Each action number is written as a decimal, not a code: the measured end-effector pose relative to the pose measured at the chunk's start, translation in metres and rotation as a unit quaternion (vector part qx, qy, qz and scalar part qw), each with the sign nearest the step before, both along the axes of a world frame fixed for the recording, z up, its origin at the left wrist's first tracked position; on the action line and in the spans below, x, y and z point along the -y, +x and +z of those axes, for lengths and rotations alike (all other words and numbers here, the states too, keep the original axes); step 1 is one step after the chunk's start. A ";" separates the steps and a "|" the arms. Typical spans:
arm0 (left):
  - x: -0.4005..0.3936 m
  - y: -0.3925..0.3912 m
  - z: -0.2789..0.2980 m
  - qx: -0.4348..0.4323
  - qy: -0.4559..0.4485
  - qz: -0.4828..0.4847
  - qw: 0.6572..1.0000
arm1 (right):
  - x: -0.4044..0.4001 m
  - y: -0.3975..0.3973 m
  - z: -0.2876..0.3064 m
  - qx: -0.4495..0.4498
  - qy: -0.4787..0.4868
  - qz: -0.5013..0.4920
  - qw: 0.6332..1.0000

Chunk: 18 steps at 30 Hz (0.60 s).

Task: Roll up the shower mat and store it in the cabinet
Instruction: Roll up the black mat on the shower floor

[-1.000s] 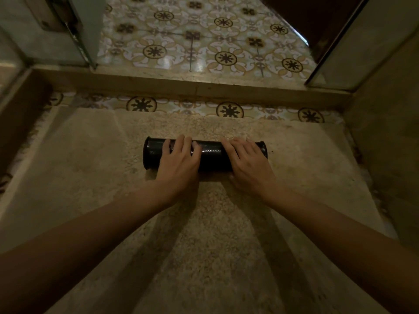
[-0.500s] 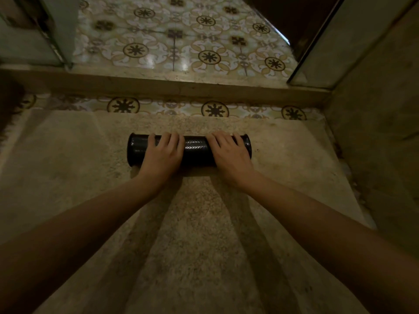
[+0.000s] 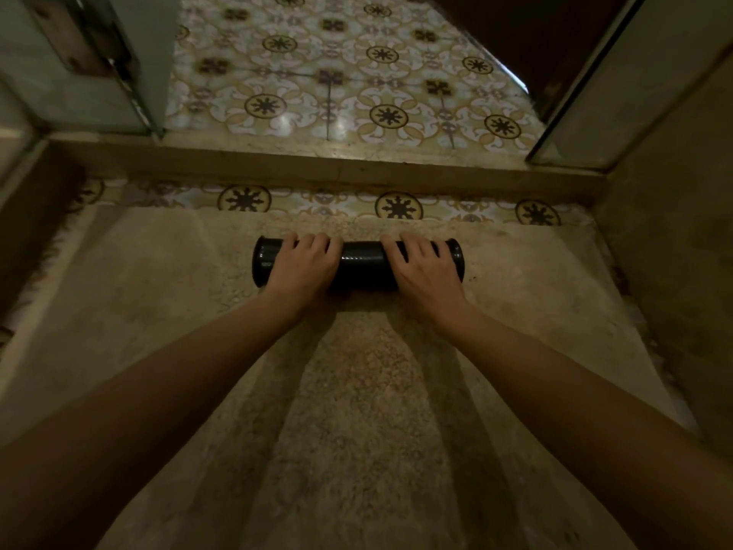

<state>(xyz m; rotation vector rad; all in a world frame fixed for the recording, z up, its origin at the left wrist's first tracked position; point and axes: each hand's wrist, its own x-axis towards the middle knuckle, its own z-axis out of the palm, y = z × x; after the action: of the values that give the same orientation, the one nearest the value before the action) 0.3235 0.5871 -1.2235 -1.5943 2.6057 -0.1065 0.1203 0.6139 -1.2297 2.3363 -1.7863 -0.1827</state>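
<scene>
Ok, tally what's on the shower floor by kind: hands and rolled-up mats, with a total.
Hands: 2, left hand and right hand, both resting on the roll.
Rolled-up black mat: 1, lying crosswise on the beige floor.
Total: 3

I'm counting one black rolled mat (image 3: 361,264), two hands on it, left hand (image 3: 303,267) and right hand (image 3: 422,269), one stone curb (image 3: 317,168) far, two glass panels, left (image 3: 79,73) and right (image 3: 618,81).
</scene>
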 end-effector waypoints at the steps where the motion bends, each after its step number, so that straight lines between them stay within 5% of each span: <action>1: 0.001 -0.002 0.000 0.005 0.000 0.003 1.000 | 0.002 0.000 0.001 -0.005 0.006 -0.001 1.000; 11: -0.032 0.024 0.029 0.026 0.003 -0.040 0.999 | -0.032 -0.009 0.036 0.003 -0.054 0.056 0.997; 18: -0.079 0.031 0.124 0.031 0.058 -0.038 0.997 | -0.081 -0.005 0.128 0.042 0.029 0.047 0.998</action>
<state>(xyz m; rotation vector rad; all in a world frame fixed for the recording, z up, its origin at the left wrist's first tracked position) 0.3544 0.6662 -1.0995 -1.4310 2.5744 -0.0092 0.1152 0.6947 -1.1014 2.4979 -1.7253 -0.1268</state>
